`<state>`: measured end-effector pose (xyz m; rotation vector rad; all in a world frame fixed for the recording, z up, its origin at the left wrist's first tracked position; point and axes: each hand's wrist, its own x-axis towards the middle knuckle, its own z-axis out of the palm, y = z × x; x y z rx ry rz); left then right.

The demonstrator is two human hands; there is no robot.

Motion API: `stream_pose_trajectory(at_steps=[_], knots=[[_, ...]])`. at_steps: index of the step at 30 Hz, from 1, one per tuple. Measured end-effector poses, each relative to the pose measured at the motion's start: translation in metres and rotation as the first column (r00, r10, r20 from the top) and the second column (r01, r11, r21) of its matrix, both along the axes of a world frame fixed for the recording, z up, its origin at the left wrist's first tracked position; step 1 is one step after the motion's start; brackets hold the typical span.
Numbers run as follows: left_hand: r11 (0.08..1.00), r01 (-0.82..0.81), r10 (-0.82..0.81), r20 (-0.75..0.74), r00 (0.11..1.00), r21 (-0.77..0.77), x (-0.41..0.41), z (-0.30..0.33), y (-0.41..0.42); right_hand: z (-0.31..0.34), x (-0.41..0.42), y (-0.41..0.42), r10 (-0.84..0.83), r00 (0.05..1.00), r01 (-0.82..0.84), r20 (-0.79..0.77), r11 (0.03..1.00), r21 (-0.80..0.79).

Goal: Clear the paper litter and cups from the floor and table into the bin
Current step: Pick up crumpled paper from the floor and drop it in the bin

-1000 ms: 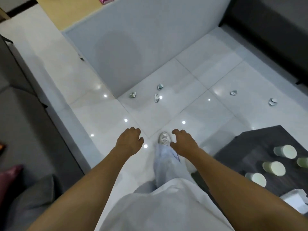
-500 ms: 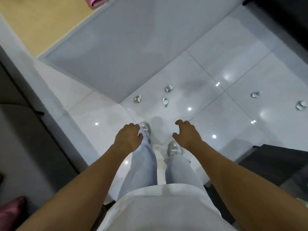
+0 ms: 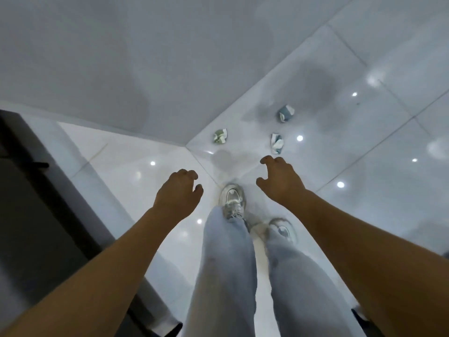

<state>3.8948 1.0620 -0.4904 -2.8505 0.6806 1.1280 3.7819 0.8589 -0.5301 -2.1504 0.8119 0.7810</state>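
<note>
The person stood on a glossy white tiled floor (image 3: 364,166), looking down past pale grey trousers (image 3: 228,263) and two light-coloured shoes, the left shoe (image 3: 232,198) a step ahead of the right shoe (image 3: 283,229). Both bare arms reached forward and down over the floor. The left hand (image 3: 177,193) hung with its fingers loosely curled under the knuckles and had hold of nothing. The right hand (image 3: 279,178) was held a little further forward, its fingers also loosely bent and its thumb apart from them, and it too was empty. Three crumpled bits of paper lay on the tiles ahead of the hands: a greenish scrap (image 3: 220,136) near the corner of a grey wall panel (image 3: 145,57), a white and blue scrap (image 3: 277,143) just beyond the right hand's fingertips but not touching them, and a blue-grey scrap (image 3: 286,113) further out from it. The three scraps lay apart from each other. A dark piece of furniture (image 3: 36,203) ran along the left edge, beside a pale raised ledge (image 3: 80,154). Small round ceiling lights were mirrored as bright dots in the tiles
</note>
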Motion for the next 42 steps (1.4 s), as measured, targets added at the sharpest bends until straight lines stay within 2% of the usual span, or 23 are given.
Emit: stream_pose_trajectory(at_steps=[4,10,17,24,30,34,37,42], knots=[[0.999,-0.052,0.052,-0.001,0.999,0.009,0.016,-0.102,0.007,-0.108,0.029,0.002,0.047,0.999,-0.047,-0.004,0.999,0.024],[1.0,-0.005,0.005,0.016,1.0,0.016,0.047,-0.232,0.019,-0.251,0.093,0.002,0.095,0.995,-0.095,-0.003,0.995,0.023],[1.0,-0.011,0.011,0.067,0.998,-0.006,0.083,-0.312,0.017,-0.34,0.172,0.011,0.291,0.943,-0.291,0.159,0.956,-0.024],[0.994,-0.051,0.059,0.085,0.995,-0.092,0.095,-0.337,0.002,-0.362,0.195,0.018,0.565,0.802,-0.533,0.193,0.823,-0.197],[0.981,-0.061,0.077,0.081,0.994,-0.183,0.095,-0.337,-0.024,-0.344,0.18,-0.002,0.492,0.834,-0.485,0.25,0.87,-0.091],[0.978,0.033,-0.019,0.069,0.997,-0.204,0.095,-0.332,-0.047,-0.324,0.167,-0.019,0.484,0.847,-0.484,0.22,0.873,-0.056],[0.969,0.112,-0.103,0.055,0.993,-0.219,0.091,-0.328,-0.068,-0.309,0.156,-0.028,0.486,0.848,-0.479,0.212,0.873,-0.088],[0.946,0.128,-0.136,-0.008,0.991,-0.298,0.079,-0.328,-0.105,-0.295,0.142,-0.029,0.438,0.876,-0.437,0.202,0.898,-0.055]])
